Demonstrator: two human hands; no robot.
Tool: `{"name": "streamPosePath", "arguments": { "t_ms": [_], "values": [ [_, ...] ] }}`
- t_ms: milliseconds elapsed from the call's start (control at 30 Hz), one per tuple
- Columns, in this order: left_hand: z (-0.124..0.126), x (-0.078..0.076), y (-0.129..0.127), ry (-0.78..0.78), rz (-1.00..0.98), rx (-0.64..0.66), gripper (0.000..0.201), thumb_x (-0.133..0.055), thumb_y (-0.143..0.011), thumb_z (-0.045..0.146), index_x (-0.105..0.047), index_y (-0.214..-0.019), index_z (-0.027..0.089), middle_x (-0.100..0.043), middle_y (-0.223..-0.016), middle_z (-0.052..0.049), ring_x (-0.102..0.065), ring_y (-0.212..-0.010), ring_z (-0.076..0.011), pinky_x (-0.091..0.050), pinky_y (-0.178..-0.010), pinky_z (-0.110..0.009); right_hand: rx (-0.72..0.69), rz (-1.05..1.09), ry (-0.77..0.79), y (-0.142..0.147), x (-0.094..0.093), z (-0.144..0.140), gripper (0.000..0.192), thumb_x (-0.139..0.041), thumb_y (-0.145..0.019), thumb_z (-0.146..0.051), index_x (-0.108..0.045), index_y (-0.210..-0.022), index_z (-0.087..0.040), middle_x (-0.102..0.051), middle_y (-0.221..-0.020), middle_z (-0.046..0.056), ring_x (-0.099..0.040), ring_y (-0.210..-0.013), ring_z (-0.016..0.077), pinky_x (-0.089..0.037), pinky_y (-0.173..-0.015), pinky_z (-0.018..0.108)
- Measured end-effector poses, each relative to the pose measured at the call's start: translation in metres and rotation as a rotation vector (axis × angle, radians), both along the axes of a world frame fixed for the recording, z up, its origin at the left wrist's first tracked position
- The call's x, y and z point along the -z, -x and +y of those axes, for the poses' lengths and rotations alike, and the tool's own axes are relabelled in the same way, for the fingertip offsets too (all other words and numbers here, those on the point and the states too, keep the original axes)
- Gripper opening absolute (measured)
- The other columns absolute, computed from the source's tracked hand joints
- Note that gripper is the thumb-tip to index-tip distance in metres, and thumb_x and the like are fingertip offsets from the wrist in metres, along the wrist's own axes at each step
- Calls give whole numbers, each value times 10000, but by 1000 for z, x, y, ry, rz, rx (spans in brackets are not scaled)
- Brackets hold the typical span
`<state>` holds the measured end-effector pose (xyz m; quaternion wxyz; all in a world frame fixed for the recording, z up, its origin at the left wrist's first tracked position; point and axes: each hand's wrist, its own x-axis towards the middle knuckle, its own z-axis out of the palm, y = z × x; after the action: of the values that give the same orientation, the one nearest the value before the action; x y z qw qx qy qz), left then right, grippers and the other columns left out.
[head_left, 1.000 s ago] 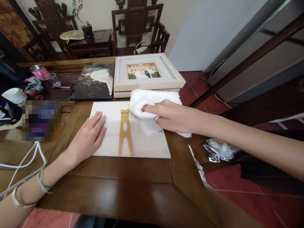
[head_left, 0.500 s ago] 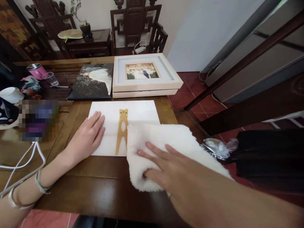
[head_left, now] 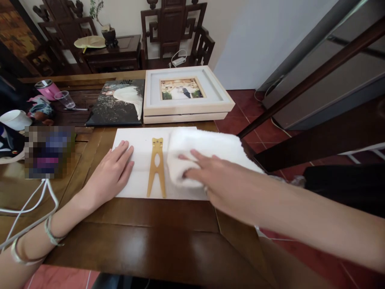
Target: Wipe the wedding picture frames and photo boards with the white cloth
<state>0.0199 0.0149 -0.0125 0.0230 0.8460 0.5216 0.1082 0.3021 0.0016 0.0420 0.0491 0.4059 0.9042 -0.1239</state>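
Observation:
A white rectangular board lies flat on the brown wooden table. My left hand rests on the board's left side, fingers stretched out flat. On the middle of the board is a yellow, cat-headed shape like a clothes peg, its two legs pointing toward me. I cannot tell whether it is printed or a loose piece. Just right of it, my right hand grips and presses a fluffy white cloth over the board's right part. The thumb is partly sunk in the cloth, and motion blurs the hand.
Beyond the board stand a dark photo panel and stacked light wood picture frames. To the left are a pink mug, a clear plastic cup, a white bowl and white cables. A dark chair stands right.
My right hand has moved the cloth away from me across the board, uncovering the peg shape's right leg and the board's near right edge. My left hand stays in place.

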Motion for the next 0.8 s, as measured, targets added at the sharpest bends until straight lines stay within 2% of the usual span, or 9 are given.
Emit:
{"name": "streamPosePath", "arguments": {
  "t_ms": [100,167,267,367,467,633,700,800],
  "values": [
    [1,0,-1,0,3,-3,489,-315,-1020,347,-474,-1394,77,-419,-1518,-192,-344,-1441,-307,-314,-1178,-506,-94,-15,107,10,-3,-29,414,-575,-622,-50,-725,-931,-280,-568,-1411,52,-547,-1244,383,-544,-914,528],
    [1,1,-1,2,2,-5,491,-312,-1019,353,-471,-1396,81,-419,-1518,-192,-343,-1441,-310,-318,-1174,-512,-116,-16,125,13,-4,-40,364,-607,-609,-83,-723,-869,-311,-624,-1346,19,-554,-1234,378,-558,-880,498],
    [1,1,-1,5,-5,-8,478,-312,-1019,351,-467,-1398,105,-416,-1522,-183,-340,-1443,-311,-320,-1170,-523,-130,-22,150,11,-10,-39,386,-582,-613,-52,-714,-877,-301,-693,-1225,30,-616,-1156,338,-575,-831,443],
    [0,0,0,7,-12,-2,470,-318,-1017,343,-464,-1400,113,-413,-1522,-184,-338,-1442,-318,-314,-1171,-533,-111,-1,126,3,-15,-23,439,-483,-650,18,-697,-915,-258,-717,-1152,75,-638,-1136,300,-564,-871,430],
    [-1,-1,0,17,-12,4,470,-318,-1016,341,-463,-1397,108,-412,-1521,-189,-331,-1445,-323,-314,-1169,-542,-87,77,5,-9,-7,-1,462,-428,-678,28,-684,-971,-222,-642,-1300,121,-545,-1270,319,-515,-970,491],
    [0,-2,0,12,0,0,472,-308,-1020,334,-469,-1390,89,-411,-1521,-193,-328,-1449,-308,-310,-1175,-518,-74,160,-117,-31,23,30,500,-413,-687,35,-657,-1065,-184,-421,-1529,113,-311,-1432,336,-399,-1089,576],
    [0,-1,0,18,-3,0,475,-308,-1021,338,-462,-1395,89,-402,-1527,-191,-321,-1452,-306,-305,-1177,-516,-63,167,-137,-34,29,30,510,-408,-681,52,-654,-1065,-178,-376,-1558,102,-236,-1458,332,-342,-1123,598],
    [0,0,0,34,-21,-1,477,-309,-1020,342,-456,-1401,96,-397,-1532,-186,-310,-1457,-302,-293,-1182,-518,-27,149,-117,-28,29,10,547,-420,-676,56,-658,-1103,-190,-362,-1566,98,-194,-1470,330,-331,-1126,605]
  ]
}}
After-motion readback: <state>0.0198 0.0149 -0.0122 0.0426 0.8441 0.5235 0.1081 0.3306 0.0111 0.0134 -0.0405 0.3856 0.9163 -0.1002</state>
